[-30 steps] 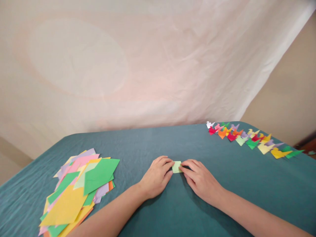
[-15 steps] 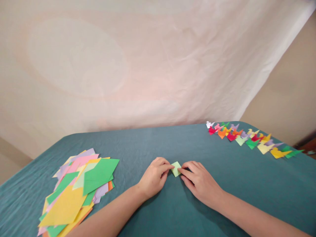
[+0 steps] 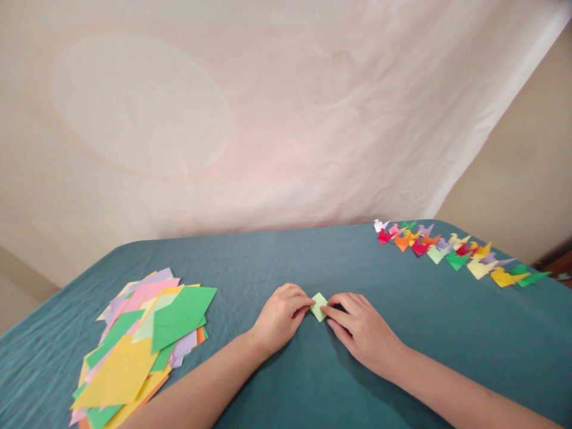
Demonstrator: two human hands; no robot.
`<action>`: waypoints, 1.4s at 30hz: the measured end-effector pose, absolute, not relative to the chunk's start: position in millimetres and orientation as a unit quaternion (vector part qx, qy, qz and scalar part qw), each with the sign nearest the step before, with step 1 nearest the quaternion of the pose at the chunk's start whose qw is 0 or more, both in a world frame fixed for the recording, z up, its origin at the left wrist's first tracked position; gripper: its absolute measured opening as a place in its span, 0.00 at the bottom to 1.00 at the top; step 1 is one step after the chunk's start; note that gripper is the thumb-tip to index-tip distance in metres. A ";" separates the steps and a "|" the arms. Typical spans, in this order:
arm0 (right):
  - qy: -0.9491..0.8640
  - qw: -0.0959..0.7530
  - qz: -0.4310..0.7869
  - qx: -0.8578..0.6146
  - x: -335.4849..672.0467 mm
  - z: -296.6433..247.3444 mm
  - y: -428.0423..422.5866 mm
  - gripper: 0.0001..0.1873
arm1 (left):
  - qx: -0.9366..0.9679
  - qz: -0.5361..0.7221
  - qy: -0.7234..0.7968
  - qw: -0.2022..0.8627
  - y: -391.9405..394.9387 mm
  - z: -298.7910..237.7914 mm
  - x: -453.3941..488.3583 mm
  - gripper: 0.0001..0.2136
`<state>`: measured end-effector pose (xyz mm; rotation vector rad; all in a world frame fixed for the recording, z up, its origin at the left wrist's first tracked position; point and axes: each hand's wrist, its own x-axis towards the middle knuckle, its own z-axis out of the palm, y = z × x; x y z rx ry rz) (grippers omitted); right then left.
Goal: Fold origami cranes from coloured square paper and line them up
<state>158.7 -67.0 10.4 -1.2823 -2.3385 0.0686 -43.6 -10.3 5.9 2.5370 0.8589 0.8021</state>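
Observation:
A small pale green piece of folded paper [image 3: 319, 306] lies like a diamond on the dark green tablecloth, between my two hands. My left hand [image 3: 282, 314] pinches its left corner, with thumb and forefinger close together. From the other side, my right hand [image 3: 357, 326] has its fingertips on the right corner, fingers bent and drawn in. The fingertips cover both side corners; the top and bottom points of the paper show.
On the left is a loose heap of coloured paper sheets [image 3: 120, 369], green, yellow, pink and purple. Rows of folded paper birds [image 3: 458, 260] stand at the far right of the table [image 3: 277, 250]. Behind it hangs a pale cloth [image 3: 286, 119].

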 end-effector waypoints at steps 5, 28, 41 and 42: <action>-0.854 0.246 0.025 -0.457 156.7 11.4 -67.7 0.13 | 0.899 0.283 0.310 0.128 -12.3 8.6 -42.8 0.08; -0.868 0.257 0.005 -0.425 162.8 5.7 -57.4 0.09 | 0.919 0.248 0.284 0.115 -20.5 11.6 -39.9 0.08; -0.849 0.285 0.078 -0.437 161.9 7.7 -59.0 0.10 | 0.874 0.264 0.339 0.226 -17.6 16.3 -38.6 0.06; -0.847 0.287 0.090 -0.439 162.7 7.5 -58.2 0.10 | 0.874 0.263 0.341 0.227 -17.6 16.6 -38.3 0.06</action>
